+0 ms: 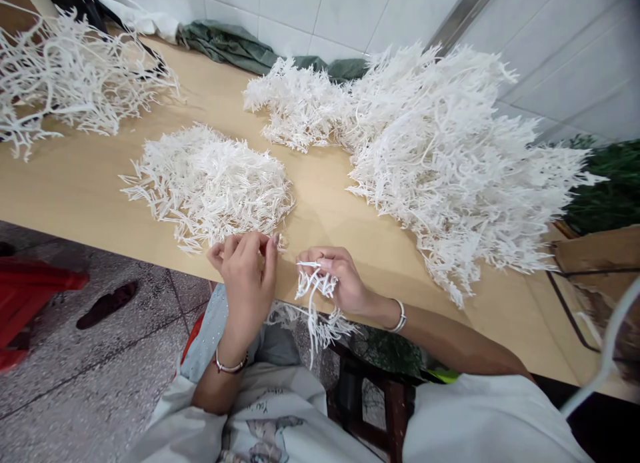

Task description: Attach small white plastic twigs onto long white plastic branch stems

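My right hand [345,283] grips a white branched plastic sprig [315,293] between thumb and fingers, close to the table's front edge. Its thin forked strands hang down past the edge toward my lap. To the left, my left hand [249,269] is closed, fingers curled and thumb pressed near the index fingertip; what it holds, if anything, is hidden. Just beyond that hand lies a loose pile of small white sprigs [215,183]. A much larger heap of white branched foliage [450,156] spreads over the right side of the table.
White stringy stems [75,76] lie at the far left of the tan table [320,183]. Dark green cloth [225,46] runs along the tiled wall. Green foliage [607,189] and a cardboard box [600,256] are at the right. A red stool [37,296] stands on the floor.
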Tool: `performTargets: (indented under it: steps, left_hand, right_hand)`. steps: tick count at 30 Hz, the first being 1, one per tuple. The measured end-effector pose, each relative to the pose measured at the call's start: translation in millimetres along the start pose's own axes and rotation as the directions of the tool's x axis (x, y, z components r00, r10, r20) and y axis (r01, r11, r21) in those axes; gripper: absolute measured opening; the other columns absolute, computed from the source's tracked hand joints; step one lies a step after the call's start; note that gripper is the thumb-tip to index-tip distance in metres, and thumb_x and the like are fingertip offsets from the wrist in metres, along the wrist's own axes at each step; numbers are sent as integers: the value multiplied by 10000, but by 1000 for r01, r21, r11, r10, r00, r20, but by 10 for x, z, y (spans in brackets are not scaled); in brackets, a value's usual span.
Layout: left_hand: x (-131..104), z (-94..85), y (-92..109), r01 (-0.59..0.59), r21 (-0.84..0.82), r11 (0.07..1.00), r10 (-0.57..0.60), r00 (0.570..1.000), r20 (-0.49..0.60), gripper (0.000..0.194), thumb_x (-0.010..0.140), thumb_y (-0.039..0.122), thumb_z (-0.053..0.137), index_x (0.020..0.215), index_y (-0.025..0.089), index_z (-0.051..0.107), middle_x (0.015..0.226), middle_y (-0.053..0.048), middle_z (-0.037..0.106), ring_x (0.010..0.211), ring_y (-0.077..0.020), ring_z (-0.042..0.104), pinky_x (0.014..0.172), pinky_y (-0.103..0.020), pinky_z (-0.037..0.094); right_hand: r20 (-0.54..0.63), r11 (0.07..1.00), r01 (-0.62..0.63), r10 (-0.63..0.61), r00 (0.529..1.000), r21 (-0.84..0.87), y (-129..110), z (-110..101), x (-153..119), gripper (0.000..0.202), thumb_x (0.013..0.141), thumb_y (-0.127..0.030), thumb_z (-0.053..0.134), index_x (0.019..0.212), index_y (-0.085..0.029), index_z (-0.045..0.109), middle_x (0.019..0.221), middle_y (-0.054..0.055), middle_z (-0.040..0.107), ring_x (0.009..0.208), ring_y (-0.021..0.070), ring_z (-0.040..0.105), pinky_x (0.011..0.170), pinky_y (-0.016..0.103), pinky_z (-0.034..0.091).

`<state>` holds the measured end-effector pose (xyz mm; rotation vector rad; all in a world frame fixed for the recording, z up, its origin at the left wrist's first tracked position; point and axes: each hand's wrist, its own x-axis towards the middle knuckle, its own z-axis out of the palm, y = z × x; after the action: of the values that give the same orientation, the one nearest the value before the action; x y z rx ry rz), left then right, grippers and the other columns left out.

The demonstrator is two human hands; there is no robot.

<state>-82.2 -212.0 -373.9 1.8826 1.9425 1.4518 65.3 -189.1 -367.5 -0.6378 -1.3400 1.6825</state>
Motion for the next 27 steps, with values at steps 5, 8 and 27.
performTargets:
  steps: [5,8,27]
  left_hand:
    - [-6,-15,35,101,154,983,-104,995,6,159,884,321,555,772,212,527,772,-2,638,823,-211,488,807,-377,245]
    - [-3,-24,39,108,174,979,-110,994,1,158,859,357,586,822,211,538,844,-18,639,855,-225,486,806,-376,252]
    - [65,-101,-82,-47,-94,994,47,999,-11,211,925,318,505,852,259,694,909,-8,685,905,-206,521,864,-409,309]
  right_hand:
    - [-45,999,-37,35,998,-26,16,-5,14,298,785,-335,533,543,-191,437,538,-23,411,510,117,369,504,266,263]
    - [-30,999,-30,29,999,-31,18,-10,15,288,788,-328,533,550,-187,452,551,-19,419,524,116,373,507,263,273]
    - [55,996,12,-7,998,-91,38,-30,8,308,828,-316,514,569,-184,410,569,-36,368,538,100,348,531,245,283]
